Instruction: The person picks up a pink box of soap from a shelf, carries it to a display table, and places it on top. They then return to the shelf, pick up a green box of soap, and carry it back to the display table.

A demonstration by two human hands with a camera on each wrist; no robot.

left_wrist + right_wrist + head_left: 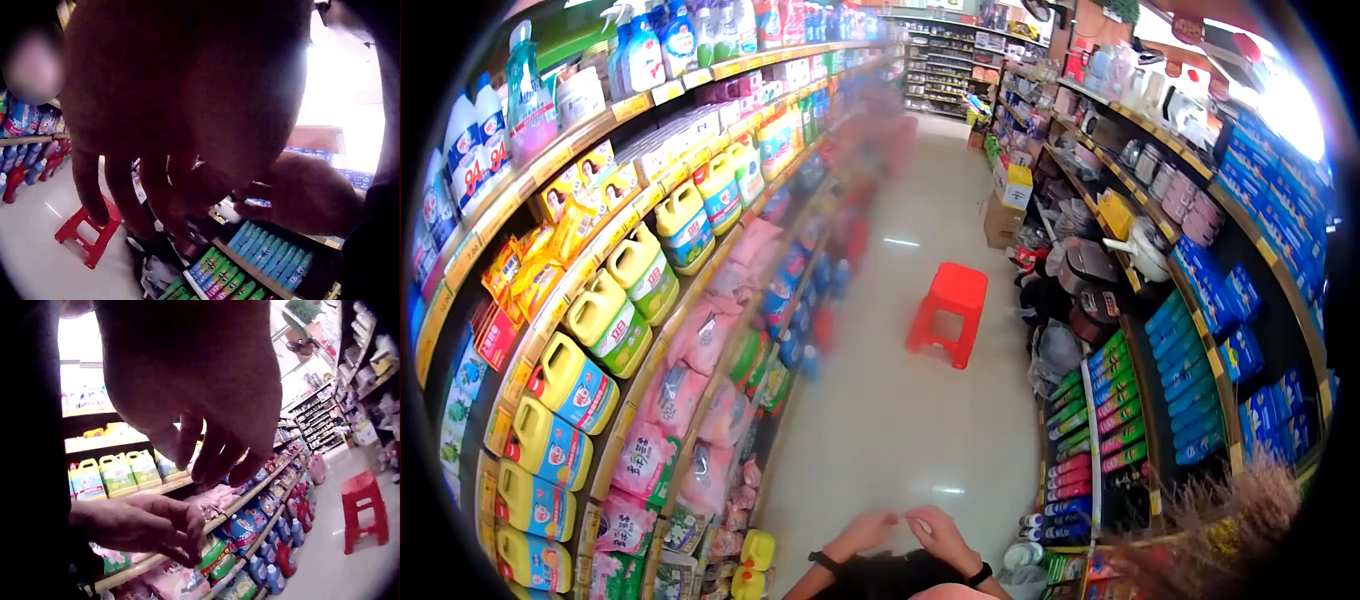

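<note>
At the bottom of the head view, my left hand (pixel 867 532) and right hand (pixel 938 530) are held close together in front of my body, fingertips nearly meeting. Nothing shows in either one. In the left wrist view the left hand (pixel 181 94) is dark and near, its fingers loosely bent downward, with the right hand (pixel 306 194) beside it. The right wrist view has the right hand (pixel 194 381) hanging with relaxed fingers, the left hand (pixel 144 525) lower beside it. A red plastic stool (pixel 952 310) stands on the aisle floor ahead.
Left shelves carry yellow-handled detergent jugs (pixel 560 385), pink bags (pixel 685 340) and spray bottles (pixel 645 45). Shelves to the right bear teal packs (pixel 1180 380), blue boxes (pixel 1280 220) and rice cookers (pixel 1090 275). Cartons (pixel 1005 205) sit along the aisle's right side. Dried plants (pixel 1230 520) jut in at lower right.
</note>
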